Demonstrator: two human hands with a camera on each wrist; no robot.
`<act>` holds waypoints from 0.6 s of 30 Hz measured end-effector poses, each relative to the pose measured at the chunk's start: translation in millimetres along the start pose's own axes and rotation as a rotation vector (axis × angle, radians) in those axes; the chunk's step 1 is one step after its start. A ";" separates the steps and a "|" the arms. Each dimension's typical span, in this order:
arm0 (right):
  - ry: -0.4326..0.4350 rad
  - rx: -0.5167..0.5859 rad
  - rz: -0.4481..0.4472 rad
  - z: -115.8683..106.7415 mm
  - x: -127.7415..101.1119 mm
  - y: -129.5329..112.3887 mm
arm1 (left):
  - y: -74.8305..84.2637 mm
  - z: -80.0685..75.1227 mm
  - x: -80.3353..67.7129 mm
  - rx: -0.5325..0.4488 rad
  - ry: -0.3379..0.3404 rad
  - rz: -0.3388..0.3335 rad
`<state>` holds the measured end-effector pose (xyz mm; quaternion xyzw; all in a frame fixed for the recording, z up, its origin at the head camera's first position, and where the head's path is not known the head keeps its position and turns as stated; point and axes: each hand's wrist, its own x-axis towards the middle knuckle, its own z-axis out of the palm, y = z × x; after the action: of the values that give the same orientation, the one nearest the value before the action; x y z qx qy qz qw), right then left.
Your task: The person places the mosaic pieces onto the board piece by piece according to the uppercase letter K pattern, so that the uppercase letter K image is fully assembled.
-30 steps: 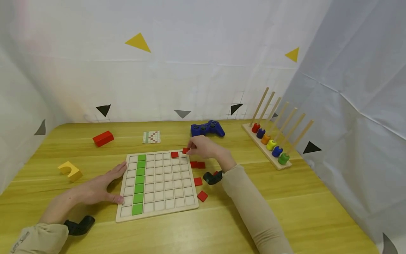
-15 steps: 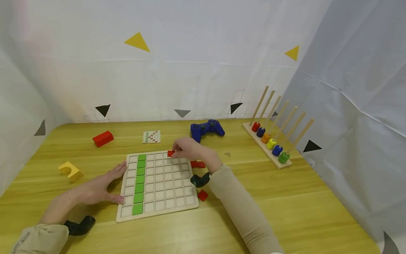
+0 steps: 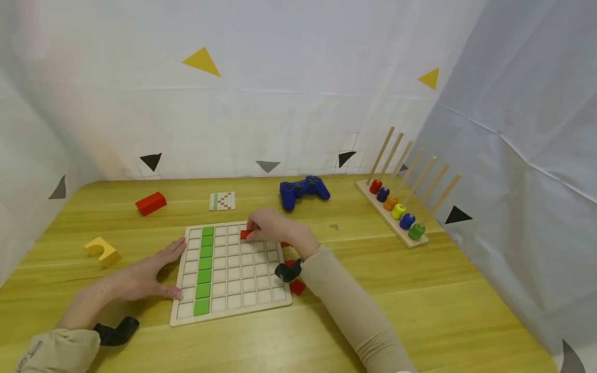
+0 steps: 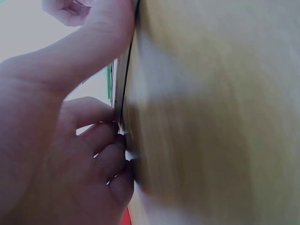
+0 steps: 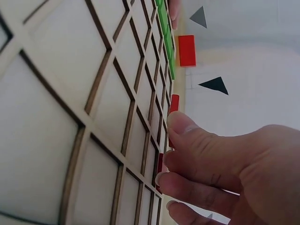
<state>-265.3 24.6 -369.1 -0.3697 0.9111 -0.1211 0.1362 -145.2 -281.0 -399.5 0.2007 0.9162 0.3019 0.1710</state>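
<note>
A wooden grid board (image 3: 233, 314) lies on the table with one column of green tiles (image 3: 203, 263) in it. My right hand (image 3: 272, 228) pinches a red tile (image 3: 244, 234) between thumb and fingertips over the board's upper rows. In the right wrist view the pinched tile (image 5: 175, 103) stands on edge, and another red tile (image 5: 160, 164) sits in the grid under the fingers. Thumb and fingers of my left hand (image 3: 144, 277) are spread along the board's left edge, touching it. The left wrist view shows the fingers (image 4: 110, 159) at that edge.
Loose red tiles (image 3: 297, 287) lie right of the board, partly hidden by the right arm. Behind it are a small pattern card (image 3: 222, 201) and a blue game controller (image 3: 304, 190). A peg rack (image 3: 392, 213) stands right; a red block (image 3: 151, 203) and yellow arch block (image 3: 103, 252) lie left.
My right hand has moved left from the board's upper right corner and slightly nearer, carrying the red tile. The left hand stays at the left edge.
</note>
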 end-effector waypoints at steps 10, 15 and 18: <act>-0.001 -0.004 0.013 3.1 0.1 -1.4 | 1.6 -0.2 -1.3 -0.001 0.004 0.005; -0.004 -0.006 0.003 5.4 2.0 0.2 | 2.3 -0.9 -2.0 -0.001 -0.002 0.004; 0.001 -0.007 0.001 7.0 3.3 0.8 | 2.3 -1.0 -2.2 -0.003 -0.003 0.004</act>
<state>-265.8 21.9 -376.4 -0.3698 0.9117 -0.1179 0.1347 -143.2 -280.8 -396.9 0.2027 0.9151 0.3032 0.1720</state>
